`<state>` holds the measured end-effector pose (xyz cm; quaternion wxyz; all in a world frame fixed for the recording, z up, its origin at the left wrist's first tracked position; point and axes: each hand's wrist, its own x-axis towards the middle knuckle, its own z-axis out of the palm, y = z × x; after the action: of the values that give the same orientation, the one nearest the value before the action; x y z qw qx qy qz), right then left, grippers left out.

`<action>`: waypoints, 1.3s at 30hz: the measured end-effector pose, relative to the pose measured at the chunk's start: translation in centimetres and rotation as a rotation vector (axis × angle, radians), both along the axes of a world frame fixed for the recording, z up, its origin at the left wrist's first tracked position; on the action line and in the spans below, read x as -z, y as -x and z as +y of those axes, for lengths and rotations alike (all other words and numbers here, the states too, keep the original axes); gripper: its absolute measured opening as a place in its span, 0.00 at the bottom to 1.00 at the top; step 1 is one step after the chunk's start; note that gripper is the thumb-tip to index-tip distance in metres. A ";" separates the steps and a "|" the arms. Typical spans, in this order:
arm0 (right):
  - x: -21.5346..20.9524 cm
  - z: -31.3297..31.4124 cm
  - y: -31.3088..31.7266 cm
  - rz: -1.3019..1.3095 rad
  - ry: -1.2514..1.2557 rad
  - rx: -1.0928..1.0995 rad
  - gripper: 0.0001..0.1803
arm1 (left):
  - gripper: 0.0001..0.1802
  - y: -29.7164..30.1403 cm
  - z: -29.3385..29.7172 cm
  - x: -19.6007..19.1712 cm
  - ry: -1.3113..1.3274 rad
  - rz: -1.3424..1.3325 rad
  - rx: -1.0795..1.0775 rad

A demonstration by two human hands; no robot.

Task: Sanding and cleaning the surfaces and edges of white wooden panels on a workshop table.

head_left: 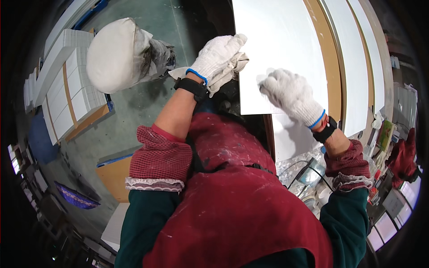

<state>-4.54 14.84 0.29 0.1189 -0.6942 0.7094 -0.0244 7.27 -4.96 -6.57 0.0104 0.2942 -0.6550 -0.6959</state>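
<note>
the left gloved hand (218, 58), fingers curled closed, grips a beige cloth (228, 73) beside the left edge of a white board (277, 40). the right gloved hand (291, 94) is over the board, fingers bent; whether they hold anything, i cannot tell. a rounded white bundle (111, 56) stands left of the cloth, stacked panels (85, 100) beyond; clear plastic (290, 168) lies below.

Wears white knit gloves (292, 94) with blue cuffs (317, 119), black wristbands (191, 87), red-checked lace-trimmed oversleeves (161, 156), dark green sleeves (149, 219) and a pale-flecked red apron (241, 205)
</note>
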 end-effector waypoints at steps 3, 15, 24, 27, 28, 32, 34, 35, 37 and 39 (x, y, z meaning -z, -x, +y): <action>-0.6 0.1 0.1 -0.005 -0.003 -0.033 0.06 | 0.26 0.1 0.3 -1.8 0.087 -0.056 0.016; 0.1 -5.1 1.8 0.171 -0.005 -0.044 0.07 | 0.27 0.0 -0.8 -1.4 0.249 -0.057 0.148; 0.1 -1.3 1.5 -0.147 0.060 -0.189 0.07 | 0.23 -0.2 -1.7 -0.9 0.194 -0.020 0.244; 0.1 -2.3 2.1 -0.264 -0.009 -0.075 0.08 | 0.21 -0.3 -2.0 0.0 -0.023 0.031 0.239; 0.6 -2.9 2.5 -0.212 0.105 -0.113 0.08 | 0.22 -0.2 -2.0 -0.1 -0.005 0.038 0.253; 1.7 -5.1 3.2 -0.111 0.213 -0.164 0.08 | 0.23 0.0 -1.5 -0.9 0.077 0.016 0.244; 1.6 -5.4 3.5 -0.112 0.250 -0.224 0.11 | 0.23 -0.1 -1.6 -1.2 0.058 0.010 0.249; 1.5 -5.4 3.6 -0.112 0.268 -0.252 0.13 | 0.24 -0.1 -1.6 -1.4 0.041 0.006 0.259; 1.7 -4.9 3.0 -0.034 0.267 -0.260 0.13 | 0.24 -0.1 -1.8 -1.1 0.105 -0.011 0.271; 2.1 -4.2 2.4 0.047 0.266 -0.265 0.13 | 0.25 -0.2 -1.9 -0.9 0.168 -0.027 0.285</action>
<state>-6.89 10.65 -1.78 0.0115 -0.7917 0.6047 -0.0860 7.51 -6.82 -5.69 -0.0725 0.2056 -0.7462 -0.6290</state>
